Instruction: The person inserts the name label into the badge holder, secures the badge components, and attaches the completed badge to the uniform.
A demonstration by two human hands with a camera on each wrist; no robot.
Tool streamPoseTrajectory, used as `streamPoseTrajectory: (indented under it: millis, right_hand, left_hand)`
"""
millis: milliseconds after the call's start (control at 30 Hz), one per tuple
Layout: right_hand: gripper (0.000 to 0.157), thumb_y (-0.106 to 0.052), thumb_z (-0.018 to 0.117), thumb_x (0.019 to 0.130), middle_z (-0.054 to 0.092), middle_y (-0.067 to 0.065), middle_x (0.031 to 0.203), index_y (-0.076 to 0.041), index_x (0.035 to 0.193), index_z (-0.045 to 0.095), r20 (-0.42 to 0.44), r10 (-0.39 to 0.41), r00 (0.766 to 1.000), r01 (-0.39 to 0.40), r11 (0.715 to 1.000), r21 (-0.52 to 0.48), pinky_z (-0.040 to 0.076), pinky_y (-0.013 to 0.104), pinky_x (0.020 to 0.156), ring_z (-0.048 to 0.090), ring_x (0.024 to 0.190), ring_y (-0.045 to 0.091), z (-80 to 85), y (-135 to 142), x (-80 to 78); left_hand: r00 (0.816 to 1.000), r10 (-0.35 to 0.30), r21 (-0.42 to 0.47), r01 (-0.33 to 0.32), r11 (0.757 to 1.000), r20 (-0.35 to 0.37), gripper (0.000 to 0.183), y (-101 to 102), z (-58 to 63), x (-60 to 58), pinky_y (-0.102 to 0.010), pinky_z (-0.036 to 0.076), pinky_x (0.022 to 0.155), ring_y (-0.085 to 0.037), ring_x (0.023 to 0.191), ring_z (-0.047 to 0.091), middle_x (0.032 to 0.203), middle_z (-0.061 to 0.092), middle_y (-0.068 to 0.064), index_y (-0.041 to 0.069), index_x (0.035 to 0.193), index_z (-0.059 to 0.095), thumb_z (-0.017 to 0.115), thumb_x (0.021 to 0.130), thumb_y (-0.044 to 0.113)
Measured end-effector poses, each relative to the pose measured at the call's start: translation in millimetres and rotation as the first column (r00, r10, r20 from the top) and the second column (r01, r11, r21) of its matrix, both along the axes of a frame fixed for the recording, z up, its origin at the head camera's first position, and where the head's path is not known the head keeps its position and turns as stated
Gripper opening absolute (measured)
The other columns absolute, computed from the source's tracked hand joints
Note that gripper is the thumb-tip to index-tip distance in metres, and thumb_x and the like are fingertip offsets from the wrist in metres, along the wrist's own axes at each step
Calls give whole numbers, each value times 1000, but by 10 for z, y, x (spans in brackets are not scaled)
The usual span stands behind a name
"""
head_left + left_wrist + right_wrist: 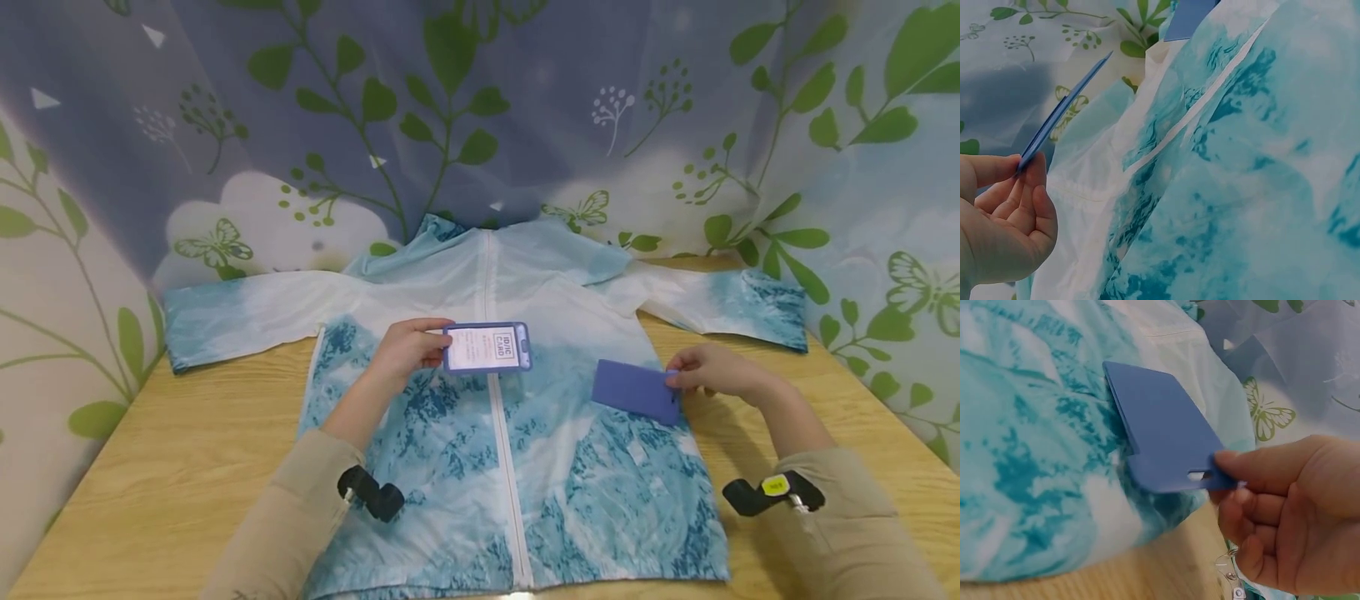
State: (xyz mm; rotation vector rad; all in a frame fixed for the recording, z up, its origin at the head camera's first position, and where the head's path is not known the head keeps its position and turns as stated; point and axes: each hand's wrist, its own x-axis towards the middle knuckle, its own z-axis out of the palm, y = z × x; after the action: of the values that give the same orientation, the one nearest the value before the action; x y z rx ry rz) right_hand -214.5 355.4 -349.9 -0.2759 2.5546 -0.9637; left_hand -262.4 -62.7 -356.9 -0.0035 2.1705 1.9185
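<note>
My left hand (411, 350) pinches one end of a blue card holder (487, 347) between thumb and fingers. Its face shows a white insert printed "ID/IC CARD". From the left wrist camera this holder (1063, 115) appears nearly edge-on. On the other side, my right hand (716, 371) pinches a second blue piece (633, 390), a flat card holder with its plain side up. The right wrist view shows a slot near the gripped end of that holder (1160, 419). Both are held above a blue-and-white zip jacket (442, 467) spread out with its sleeves to the sides.
The jacket lies on a wooden table (172, 467). Behind and beside it hangs a leaf-patterned cloth (525, 100). A small camera is strapped on each sleeve cuff. Below the right hand, a clear strap with metal snaps (1232, 575) shows.
</note>
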Motion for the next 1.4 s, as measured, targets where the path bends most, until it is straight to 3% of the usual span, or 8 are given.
streamPoseTrajectory:
  millis: [300, 600, 1000, 1400]
  right_hand:
    - [34, -31, 55, 94, 58, 7, 87, 3, 102, 58, -15, -136, 991, 133, 982, -133, 42, 35, 62, 51, 75, 22, 94, 12, 4]
    - [44, -33, 53, 95, 61, 0, 88, 7, 115, 53, 69, -210, 975, 221, 933, -284, 47, 35, 71, 57, 77, 14, 144, -52, -22]
    - [22, -26, 53, 96, 60, -2, 82, -6, 96, 61, 113, -202, 973, 232, 849, -476, 46, 29, 68, 52, 71, 13, 125, -206, -90]
    - [22, -26, 52, 96, 53, 0, 80, -7, 87, 60, 96, -162, 982, 189, 850, -492, 44, 28, 70, 48, 72, 14, 188, -417, -180]
  left_hand:
    - [1000, -10, -8, 10, 1000, 3, 33, 4, 10, 24, -44, 46, 81, -17, 71, 56, 106, 64, -14, 5, 123, 60, 59, 91, 11]
    - [1000, -13, -13, 13, 1000, -8, 35, -18, 15, 10, -43, 46, 80, -18, 70, 56, 106, 63, -14, 6, 124, 60, 60, 90, 12]
    - [1000, -14, -12, 14, 1000, -5, 37, -26, -1, 21, -45, 45, 83, -17, 71, 57, 106, 63, -14, 6, 126, 59, 60, 90, 12]
    - [1000, -3, -23, 3, 1000, -15, 35, -20, 61, 32, -45, 45, 83, -18, 72, 57, 107, 63, -14, 7, 124, 60, 60, 90, 13]
